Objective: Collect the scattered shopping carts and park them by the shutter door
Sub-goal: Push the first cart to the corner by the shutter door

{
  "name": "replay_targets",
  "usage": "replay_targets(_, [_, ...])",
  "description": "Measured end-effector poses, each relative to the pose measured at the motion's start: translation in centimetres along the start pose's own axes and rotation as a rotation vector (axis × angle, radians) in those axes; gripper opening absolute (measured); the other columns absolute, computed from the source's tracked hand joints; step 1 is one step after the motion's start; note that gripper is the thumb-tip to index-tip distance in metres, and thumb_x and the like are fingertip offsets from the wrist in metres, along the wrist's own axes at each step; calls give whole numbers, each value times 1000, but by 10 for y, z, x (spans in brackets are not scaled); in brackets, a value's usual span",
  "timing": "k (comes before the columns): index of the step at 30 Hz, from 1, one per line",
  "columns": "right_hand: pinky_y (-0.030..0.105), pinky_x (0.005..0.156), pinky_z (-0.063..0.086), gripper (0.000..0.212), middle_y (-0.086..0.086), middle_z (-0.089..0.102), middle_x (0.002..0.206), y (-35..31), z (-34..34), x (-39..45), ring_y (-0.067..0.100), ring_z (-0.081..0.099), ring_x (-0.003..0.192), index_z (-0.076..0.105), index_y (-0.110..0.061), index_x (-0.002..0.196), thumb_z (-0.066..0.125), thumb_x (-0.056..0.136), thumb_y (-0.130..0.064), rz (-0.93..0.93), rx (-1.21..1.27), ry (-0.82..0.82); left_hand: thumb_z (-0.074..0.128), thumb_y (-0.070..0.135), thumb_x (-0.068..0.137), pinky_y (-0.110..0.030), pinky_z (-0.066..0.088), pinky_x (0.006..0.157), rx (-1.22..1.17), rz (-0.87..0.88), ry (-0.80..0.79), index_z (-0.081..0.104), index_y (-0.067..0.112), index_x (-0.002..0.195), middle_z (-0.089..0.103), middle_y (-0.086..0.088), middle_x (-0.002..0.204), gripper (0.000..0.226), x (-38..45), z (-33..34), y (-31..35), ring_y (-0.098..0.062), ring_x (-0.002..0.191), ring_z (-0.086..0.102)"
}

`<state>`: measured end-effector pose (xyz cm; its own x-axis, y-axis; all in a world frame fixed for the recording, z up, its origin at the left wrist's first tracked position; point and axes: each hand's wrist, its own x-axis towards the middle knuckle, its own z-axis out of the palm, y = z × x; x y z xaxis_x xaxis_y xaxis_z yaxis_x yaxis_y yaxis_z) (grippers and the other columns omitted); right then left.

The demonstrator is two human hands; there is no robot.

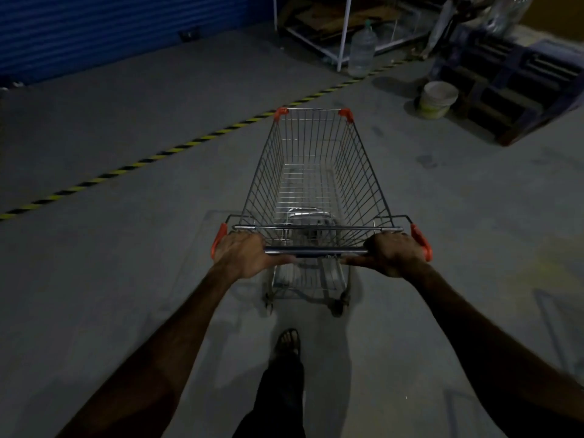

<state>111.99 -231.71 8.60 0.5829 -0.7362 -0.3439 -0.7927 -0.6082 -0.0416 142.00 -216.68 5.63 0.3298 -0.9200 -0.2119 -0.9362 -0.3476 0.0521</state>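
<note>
A wire shopping cart (313, 172) with orange corner caps stands in front of me on the concrete floor, its basket empty. My left hand (245, 254) grips the left end of its handle bar (316, 250). My right hand (393, 254) grips the right end. The blue shutter door (104, 30) fills the upper left, beyond a yellow-and-black striped floor line (177, 148). The cart's nose points toward the far wall, to the right of the shutter.
A white metal rack (343, 30) with a large water bottle (362, 52) beside it stands at the back. A white bucket (437, 99) and stacked dark pallets (518, 86) sit at right. My sandalled foot (287, 341) is behind the cart.
</note>
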Motion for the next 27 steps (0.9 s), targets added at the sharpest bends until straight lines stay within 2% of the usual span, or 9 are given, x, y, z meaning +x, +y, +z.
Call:
replay_targets(3, [45, 103, 41, 84, -6, 69, 90, 14, -22, 51, 16, 66, 89, 67, -27, 84, 32, 76, -103, -15, -25, 35, 15, 119, 50, -59, 45, 112, -27, 3, -13, 78, 32, 79, 59, 11, 64, 111, 60, -13, -6, -17, 71, 61])
replay_targets(5, [43, 98, 44, 79, -5, 68, 88, 22, -34, 84, 18, 65, 87, 57, -29, 74, 30, 76, -104, -28, -37, 30, 16, 120, 50, -59, 48, 108, -31, 0, -32, 80, 33, 84, 59, 11, 67, 113, 96, -24, -8, -19, 77, 64])
replay_targets(9, [34, 75, 44, 88, -8, 58, 68, 41, -53, 154, 16, 60, 68, 50, -28, 62, 18, 65, -111, -41, -4, 97, 13, 120, 49, -55, 21, 126, -18, -4, -1, 79, 36, 94, 73, 12, 89, 116, 166, -46, -10, -16, 103, 70])
replay_targets(13, [45, 100, 44, 87, -6, 69, 83, 54, -76, 211, 19, 66, 86, 55, -28, 67, 22, 69, -109, -9, -24, 76, 16, 120, 48, -49, 42, 114, -43, 14, 16, 75, 31, 77, 71, 11, 81, 111, 233, -57, -17, -16, 93, 71])
replay_targets(16, [49, 108, 40, 84, -6, 71, 91, 68, -94, 258, 19, 67, 91, 54, -31, 72, 23, 70, -108, 20, -37, 65, 18, 120, 50, -53, 40, 115, -33, 12, 40, 72, 30, 71, 72, 10, 80, 107, 287, -65, -18, -16, 90, 69])
replay_targets(21, [34, 75, 46, 86, -6, 65, 74, 104, -120, 349, 10, 60, 69, 56, -30, 71, 21, 69, -108, -11, -16, 74, 18, 119, 51, -43, 47, 104, -12, 23, 35, 77, 31, 79, 74, 9, 82, 110, 380, -86, -15, -15, 89, 71])
replay_targets(23, [32, 72, 43, 83, -6, 64, 73, 115, -137, 382, 9, 60, 68, 59, -29, 74, 25, 72, -106, -22, -20, 77, 17, 120, 49, -48, 36, 115, 11, -2, 22, 79, 34, 84, 75, 11, 85, 112, 418, -95, -11, -15, 94, 70])
replay_targets(25, [37, 86, 46, 86, -6, 65, 76, 128, -154, 418, 12, 63, 74, 63, -28, 79, 27, 72, -106, 9, -34, 70, 18, 120, 47, -49, 32, 118, 23, -22, 13, 80, 36, 85, 73, 13, 82, 112, 460, -105, -8, -14, 91, 69])
replay_targets(27, [47, 105, 43, 88, -7, 66, 81, 139, -172, 453, 15, 65, 83, 64, -29, 83, 27, 71, -108, 49, -39, 40, 21, 120, 47, -43, 44, 107, -4, -37, 8, 79, 34, 82, 71, 14, 76, 110, 498, -115, -7, -11, 83, 67])
